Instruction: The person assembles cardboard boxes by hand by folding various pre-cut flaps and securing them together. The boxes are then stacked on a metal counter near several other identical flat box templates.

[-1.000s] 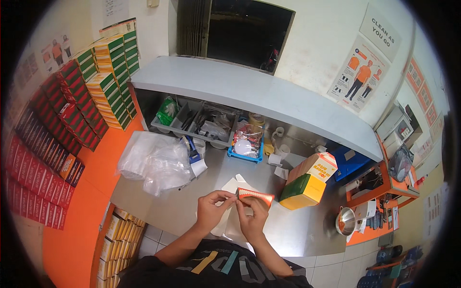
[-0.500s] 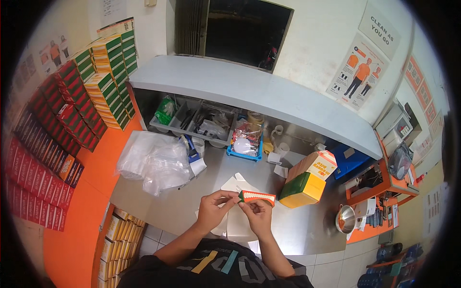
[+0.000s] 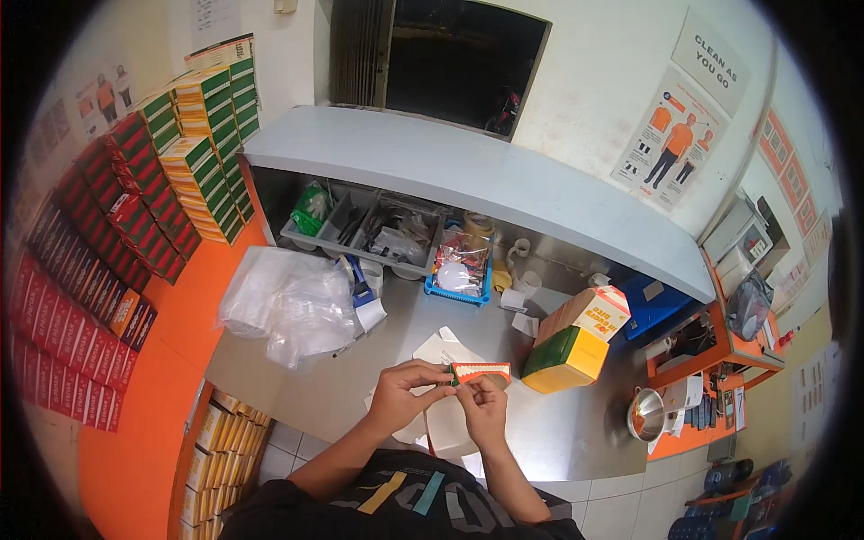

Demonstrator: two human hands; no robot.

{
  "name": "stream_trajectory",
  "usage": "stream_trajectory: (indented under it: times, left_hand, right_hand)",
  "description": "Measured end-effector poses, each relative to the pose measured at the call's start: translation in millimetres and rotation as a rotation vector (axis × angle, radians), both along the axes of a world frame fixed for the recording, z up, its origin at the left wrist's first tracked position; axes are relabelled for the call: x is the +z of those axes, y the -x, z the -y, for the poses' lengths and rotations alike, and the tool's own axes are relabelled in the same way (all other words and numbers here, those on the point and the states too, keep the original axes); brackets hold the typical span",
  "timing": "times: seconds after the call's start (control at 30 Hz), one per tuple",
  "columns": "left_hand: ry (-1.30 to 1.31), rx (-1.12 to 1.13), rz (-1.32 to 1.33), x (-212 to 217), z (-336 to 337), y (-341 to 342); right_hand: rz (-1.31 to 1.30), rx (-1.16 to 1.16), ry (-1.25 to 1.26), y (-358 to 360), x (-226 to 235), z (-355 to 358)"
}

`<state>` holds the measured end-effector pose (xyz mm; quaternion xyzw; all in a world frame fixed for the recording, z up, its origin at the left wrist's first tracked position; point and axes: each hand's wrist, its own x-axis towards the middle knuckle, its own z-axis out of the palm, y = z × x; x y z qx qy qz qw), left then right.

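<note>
Above the steel table's near edge I hold a cardboard box piece (image 3: 482, 369), orange-red with a pale scalloped band and a green end. My left hand (image 3: 402, 398) pinches the green end between thumb and fingers. Close beside it, my right hand (image 3: 484, 407) grips the lower edge, with thumb and fingers bent. Pale cardboard (image 3: 443, 347) lies just beyond my hands, and another cream panel (image 3: 450, 427) shows between my forearms. Whether these panels join the piece in my hands is hidden by my fingers.
Clear plastic bags (image 3: 292, 306) lie left on the steel table (image 3: 432, 315). A blue basket (image 3: 459, 286) and grey bins (image 3: 396, 241) stand under the shelf (image 3: 468, 162). Yellow-green and cream boxes (image 3: 576, 346) sit right, near a metal bowl (image 3: 647, 414). Stacked boxes (image 3: 202, 184) line the left.
The box piece has shifted slightly left and tilted in my hands. My fingers have moved a little along its green end; both hands still hold it.
</note>
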<state>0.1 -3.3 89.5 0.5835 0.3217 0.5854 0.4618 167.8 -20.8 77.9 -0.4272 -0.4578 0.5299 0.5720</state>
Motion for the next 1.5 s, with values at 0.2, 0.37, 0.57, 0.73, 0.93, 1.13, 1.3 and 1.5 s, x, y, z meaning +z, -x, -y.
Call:
stream_trajectory:
  times: [0.2, 0.37, 0.57, 0.73, 0.93, 1.13, 1.3, 1.5]
  left_hand:
    - [-0.107, 0.179, -0.189, 19, 7, -9]
    - [-0.165, 0.203, -0.219, 19, 9, -17]
    - [-0.063, 0.097, -0.169, -3, 0, -6]
    - [0.258, 0.075, 0.28, -7, -14, 4]
    - [0.313, -0.072, 0.086, -8, -22, 1]
    - [0.396, -0.098, -0.085, -2, -26, -1]
    - [0.371, -0.139, -0.18, -24, -16, -5]
    - [0.334, -0.08, -0.237, -54, -13, 8]
  right_hand:
    - [0.411, -0.122, -0.298, 15, 6, 7]
    - [0.108, -0.195, -0.12, 21, -3, 7]
    - [0.427, 0.017, -0.054, 6, 13, 14]
    - [0.77, -0.393, -0.494, -18, 16, 16]
    - [0.054, 0.195, 0.001, -39, -4, -17]
    - [0.142, 0.136, -0.02, -40, -5, -25]
    - [0.03, -0.241, -0.172, -21, 5, -25]
    - [0.006, -0.257, -0.12, -14, 18, -28]
